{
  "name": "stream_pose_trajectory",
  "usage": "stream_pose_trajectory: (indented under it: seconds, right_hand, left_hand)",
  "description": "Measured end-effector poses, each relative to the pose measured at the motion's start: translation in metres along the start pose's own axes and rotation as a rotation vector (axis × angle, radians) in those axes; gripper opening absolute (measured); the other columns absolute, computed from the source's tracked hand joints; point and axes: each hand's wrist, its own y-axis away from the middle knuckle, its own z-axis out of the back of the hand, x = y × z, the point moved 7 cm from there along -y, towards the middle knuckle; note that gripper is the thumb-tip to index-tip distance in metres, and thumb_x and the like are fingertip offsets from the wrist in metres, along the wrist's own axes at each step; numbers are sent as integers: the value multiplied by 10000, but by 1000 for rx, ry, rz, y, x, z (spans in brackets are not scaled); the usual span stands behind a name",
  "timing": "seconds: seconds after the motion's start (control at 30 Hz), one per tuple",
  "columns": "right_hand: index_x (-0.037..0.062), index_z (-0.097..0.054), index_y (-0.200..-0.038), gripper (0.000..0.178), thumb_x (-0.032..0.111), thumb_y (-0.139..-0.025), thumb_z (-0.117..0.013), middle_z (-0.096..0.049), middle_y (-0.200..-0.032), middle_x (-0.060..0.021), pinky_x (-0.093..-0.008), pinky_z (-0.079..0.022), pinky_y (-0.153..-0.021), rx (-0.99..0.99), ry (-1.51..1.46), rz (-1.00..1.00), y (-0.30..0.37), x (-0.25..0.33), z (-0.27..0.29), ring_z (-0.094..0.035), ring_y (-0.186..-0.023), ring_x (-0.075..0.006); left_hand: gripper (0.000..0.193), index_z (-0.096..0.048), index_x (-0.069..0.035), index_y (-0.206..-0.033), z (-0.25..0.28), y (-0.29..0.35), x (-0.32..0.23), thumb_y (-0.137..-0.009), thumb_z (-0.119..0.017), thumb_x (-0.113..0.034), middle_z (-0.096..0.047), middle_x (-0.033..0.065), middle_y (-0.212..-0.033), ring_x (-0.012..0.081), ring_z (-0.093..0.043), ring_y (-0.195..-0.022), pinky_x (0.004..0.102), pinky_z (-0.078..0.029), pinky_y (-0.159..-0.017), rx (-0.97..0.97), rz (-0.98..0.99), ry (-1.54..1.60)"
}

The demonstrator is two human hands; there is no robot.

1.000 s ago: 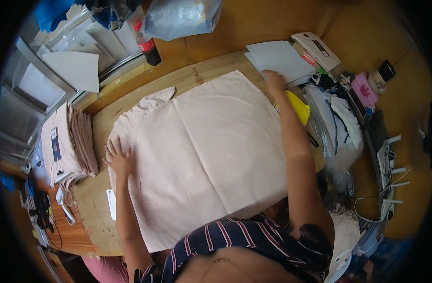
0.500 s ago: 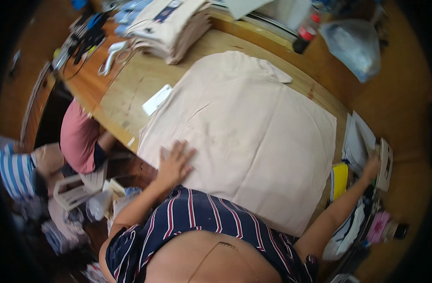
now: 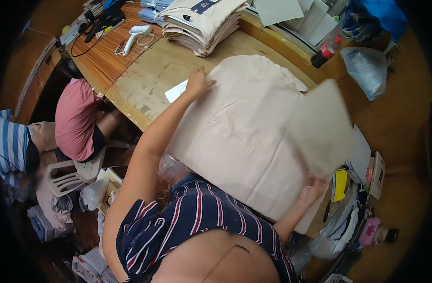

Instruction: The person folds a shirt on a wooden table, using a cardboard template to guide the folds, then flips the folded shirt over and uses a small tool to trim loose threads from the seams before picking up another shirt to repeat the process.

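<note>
On a wooden worktable (image 3: 145,80), a beige shirt (image 3: 239,132) lies spread flat. From the head camera, the left hand (image 3: 198,83) presses open-palmed on the shirt's upper-left edge, beside a white slip (image 3: 176,92), while the right hand (image 3: 313,187) grips a blurred cardboard sheet (image 3: 319,127) tilted above the garment. Folded shirts (image 3: 204,21) sit stacked beyond.

We look down on a long wooden worktable (image 3: 145,80), its pale top scuffed and stained, a darker wooden section (image 3: 102,54) joining it at the far left. Beyond it, a stack of folded beige garments (image 3: 201,23) sits near a white handheld device (image 3: 133,35). Below the table edge we see a white plastic chair (image 3: 72,177) on a dark floor, heaps of clothing (image 3: 48,217) beside it. At the right, warm brown flooring (image 3: 400,118) glows under soft, even light.
</note>
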Motion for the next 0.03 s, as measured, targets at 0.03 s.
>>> stream_pose_trajectory:
  seconds: [0.03]
  right_hand:
    - [18, -414, -1102, 345, 47, -780, -533, -530, -971, -97, -301, -512, -685, -12, 7, 13, 3, 5, 1, -541, -830, -182]
  left_hand:
    - [507, -483, -9, -1121, -14, -12, -4, -696, -637, -239, -487, 212, -1107, 339, -454, -1028, 361, -380, -851, 240, 81, -74]
